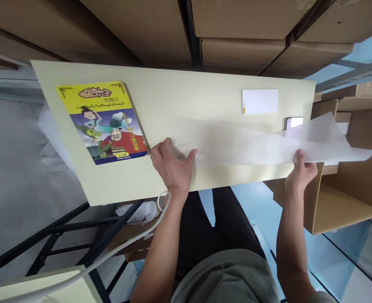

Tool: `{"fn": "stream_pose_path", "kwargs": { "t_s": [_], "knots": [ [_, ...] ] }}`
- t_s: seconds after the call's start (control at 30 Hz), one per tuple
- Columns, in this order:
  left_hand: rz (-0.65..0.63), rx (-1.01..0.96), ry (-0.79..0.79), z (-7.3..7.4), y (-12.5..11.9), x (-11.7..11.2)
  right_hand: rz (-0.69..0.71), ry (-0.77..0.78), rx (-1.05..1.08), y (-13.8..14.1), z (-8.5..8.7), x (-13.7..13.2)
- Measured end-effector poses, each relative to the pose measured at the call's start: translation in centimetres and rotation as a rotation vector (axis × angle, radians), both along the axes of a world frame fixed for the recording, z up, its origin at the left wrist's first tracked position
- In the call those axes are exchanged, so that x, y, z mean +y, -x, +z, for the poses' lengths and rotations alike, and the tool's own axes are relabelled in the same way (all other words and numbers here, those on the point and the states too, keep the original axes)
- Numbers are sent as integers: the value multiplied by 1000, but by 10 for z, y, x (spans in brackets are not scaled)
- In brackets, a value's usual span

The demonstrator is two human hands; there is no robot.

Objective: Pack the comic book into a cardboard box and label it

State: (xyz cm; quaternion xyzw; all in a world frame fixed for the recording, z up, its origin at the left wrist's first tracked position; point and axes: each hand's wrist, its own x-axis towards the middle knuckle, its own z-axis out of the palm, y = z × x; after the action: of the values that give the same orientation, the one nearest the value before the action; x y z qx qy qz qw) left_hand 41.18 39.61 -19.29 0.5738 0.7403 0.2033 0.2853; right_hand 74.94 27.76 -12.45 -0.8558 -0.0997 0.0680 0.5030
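A long, thin, translucent white sheet (236, 145) stretches across the table between my hands. Its right part is lifted and hangs past the table's right end over an open cardboard box. My right hand (300, 171) pinches the sheet's near edge between thumb and fingers. At the sheet's left end, my left hand (173, 166) rests on the table with thumb and fingers apart; its fingertips are close to the lower right corner of a comic book (108, 122). The book lies flat, with a yellow and blue cartoon cover. Whether it touches my fingers I cannot tell.
On the pale table (122, 185) lie a small white card or pad (260, 101) and a phone (295, 122), partly behind the sheet. Cardboard boxes (242, 54) line the far side. An open cardboard box (350, 206) stands at right. A white cable (125, 235) crosses near my left forearm.
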Motion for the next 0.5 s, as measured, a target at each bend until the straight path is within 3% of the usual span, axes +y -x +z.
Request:
{"fn": "stream_pose_path", "kwargs": {
  "t_s": [0.2, 0.37, 0.5],
  "knots": [
    [82, -53, 122, -4, 9, 14, 58, 57, -108, -21, -3, -6],
    [-61, -80, -111, 17, 21, 19, 172, 177, -153, -49, 0, -10],
    [-108, -270, -241, 32, 35, 25, 262, 174, -143, -69, -2, -11]
  ]
}}
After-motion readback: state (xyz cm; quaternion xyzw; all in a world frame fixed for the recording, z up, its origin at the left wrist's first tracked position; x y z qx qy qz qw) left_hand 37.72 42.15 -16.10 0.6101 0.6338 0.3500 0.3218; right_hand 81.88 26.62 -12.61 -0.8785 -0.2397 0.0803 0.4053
